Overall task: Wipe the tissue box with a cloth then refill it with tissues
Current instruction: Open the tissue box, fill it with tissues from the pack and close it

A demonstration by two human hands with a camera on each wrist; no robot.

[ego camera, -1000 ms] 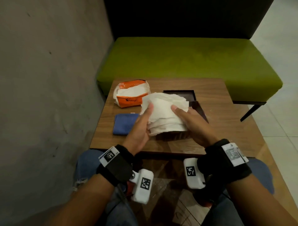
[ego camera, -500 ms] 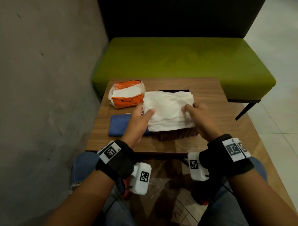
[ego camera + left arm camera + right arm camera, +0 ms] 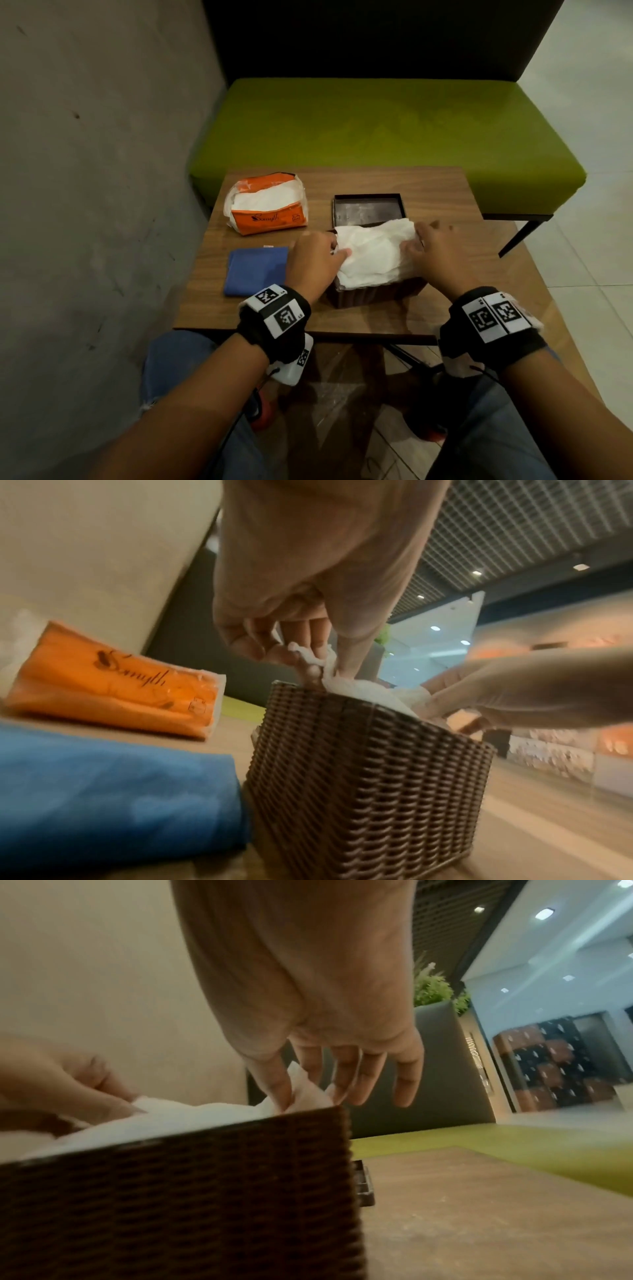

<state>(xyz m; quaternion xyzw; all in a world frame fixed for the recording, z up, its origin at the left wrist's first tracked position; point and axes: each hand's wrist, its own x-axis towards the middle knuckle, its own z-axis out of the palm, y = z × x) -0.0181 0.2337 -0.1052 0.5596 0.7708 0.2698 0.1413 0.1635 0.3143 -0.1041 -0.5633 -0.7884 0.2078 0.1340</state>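
The refill is well under way. A stack of tissues sits in the open woven tissue box at the near middle of the desk, piled above the rim. The left hand pinches the stack's left edge between thumb and fingers, and the right hand pinches the right edge with its other fingers spread. The blue cloth lies folded just left of the box, so wiping looks done. The lid lies behind, still off; pressing the tissues down and closing up remain. The orange tissue pack stays open.
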